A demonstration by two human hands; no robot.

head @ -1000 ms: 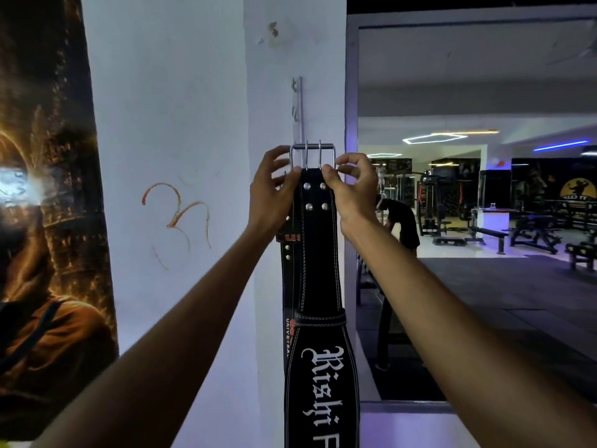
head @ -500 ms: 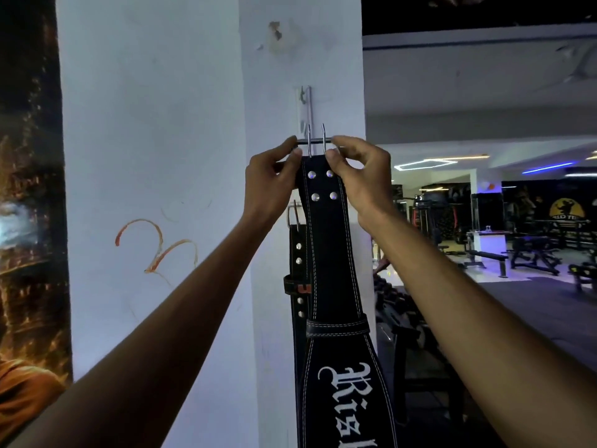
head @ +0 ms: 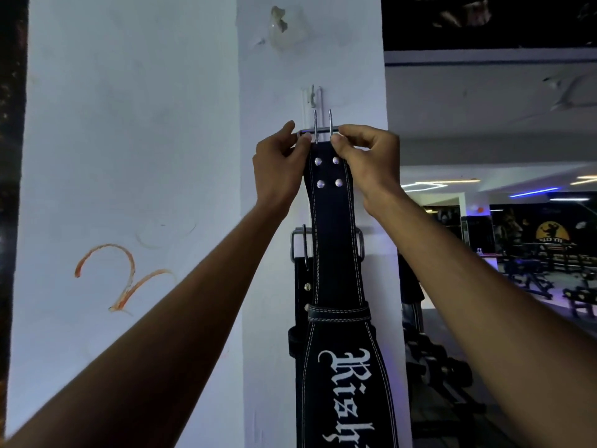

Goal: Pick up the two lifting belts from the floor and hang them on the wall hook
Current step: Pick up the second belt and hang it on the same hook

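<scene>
A black lifting belt [head: 336, 240] with white stitching and white lettering hangs down in front of the white pillar. Its steel buckle [head: 319, 130] is up at the top, two prongs pointing upward. My left hand [head: 279, 171] pinches the buckle's left side and my right hand [head: 366, 160] pinches its right side. The buckle is just below the metal wall hook [head: 312, 97], whose vertical strip runs down behind it. A second black belt [head: 302, 292] hangs lower behind the first, its buckle [head: 295, 244] against the pillar; what holds it is hidden.
The white pillar [head: 274, 221] has an orange scribble [head: 122, 276] on its left face and chipped plaster [head: 281, 24] above the hook. To the right is a dim gym hall with benches and machines [head: 549, 270]. Dumbbells [head: 433, 360] sit low beside the pillar.
Both hands have raised the front belt's buckle up the pillar, closer to the hook. The view has tilted up, and the second belt's buckle now shows lower behind.
</scene>
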